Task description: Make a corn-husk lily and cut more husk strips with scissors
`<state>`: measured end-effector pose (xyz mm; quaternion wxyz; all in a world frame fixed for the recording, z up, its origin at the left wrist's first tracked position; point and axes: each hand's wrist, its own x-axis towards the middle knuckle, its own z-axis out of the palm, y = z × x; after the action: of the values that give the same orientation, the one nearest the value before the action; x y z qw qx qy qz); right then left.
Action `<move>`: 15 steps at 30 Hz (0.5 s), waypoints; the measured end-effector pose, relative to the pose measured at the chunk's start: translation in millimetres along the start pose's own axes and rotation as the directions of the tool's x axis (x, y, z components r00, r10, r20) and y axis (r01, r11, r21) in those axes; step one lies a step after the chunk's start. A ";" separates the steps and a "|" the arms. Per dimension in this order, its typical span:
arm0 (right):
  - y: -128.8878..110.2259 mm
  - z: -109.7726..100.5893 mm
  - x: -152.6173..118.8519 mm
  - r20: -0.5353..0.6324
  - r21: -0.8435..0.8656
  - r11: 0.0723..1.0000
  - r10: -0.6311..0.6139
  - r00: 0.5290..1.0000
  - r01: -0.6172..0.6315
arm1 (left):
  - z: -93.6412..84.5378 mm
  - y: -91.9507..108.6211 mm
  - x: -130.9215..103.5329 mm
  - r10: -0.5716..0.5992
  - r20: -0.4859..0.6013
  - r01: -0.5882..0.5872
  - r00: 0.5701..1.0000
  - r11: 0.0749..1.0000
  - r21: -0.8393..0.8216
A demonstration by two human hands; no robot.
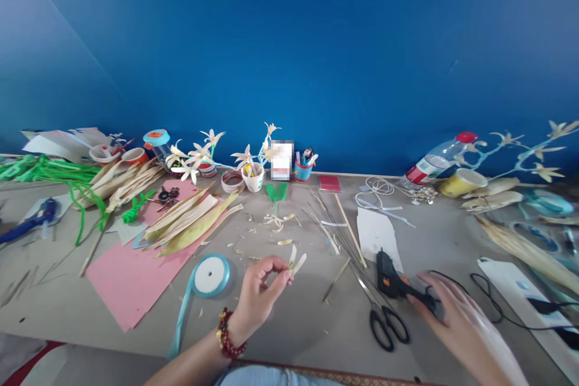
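My left hand (265, 286), with a beaded bracelet on its wrist, pinches a small flower piece of pale petals (297, 263) between thumb and fingertips above the table. On the right, my right hand (461, 310) is slightly blurred, its fingers apart around the handle of a black glue gun (389, 277). The gun lies on the table, its nozzle partly over a white sheet (376, 235); whether the fingers press on its handle is hard to tell. Black-handled scissors (382, 319) lie between my hands. A roll of light blue ribbon (211, 274) is left of my left hand.
Dried husks (190, 223) lie on pink paper (122, 277). Petal scraps (275, 223) and thin sticks (350, 230) are scattered mid-table. Finished flowers stand in a white cup (252, 178). A plastic bottle (434, 163) leans at back right; a power strip (520, 295) and black cord lie right.
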<state>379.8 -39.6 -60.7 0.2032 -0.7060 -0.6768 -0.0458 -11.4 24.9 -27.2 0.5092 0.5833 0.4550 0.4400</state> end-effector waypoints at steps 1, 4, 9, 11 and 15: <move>4.3 4.5 -3.2 0.028 0.006 1.000 -0.010 1.000 0.010 | 0.3 -0.1 0.4 0.001 0.004 -0.001 1.000 1.000 0.002; 7.7 15.2 -7.1 0.102 0.042 0.999 -0.032 0.994 0.028 | -0.6 1.1 0.7 0.011 0.014 -0.011 1.000 1.000 0.025; 7.4 19.7 -0.6 0.125 0.039 0.998 -0.048 0.991 0.043 | -4.4 2.2 0.3 0.002 -0.001 -0.002 1.000 0.999 0.043; 9.2 20.3 2.8 0.138 0.050 0.997 -0.072 0.988 0.066 | -4.8 1.6 0.0 -0.006 -0.007 0.006 1.000 0.999 0.048; 13.4 22.7 6.5 0.143 0.062 0.992 -0.119 0.982 0.111 | -3.5 -2.0 0.0 0.006 -0.008 -0.005 1.000 0.999 0.045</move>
<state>388.7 -25.6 -82.3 0.1689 -0.6613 -0.7307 0.0129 -14.9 25.7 -28.8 0.4929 0.5939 0.4652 0.4336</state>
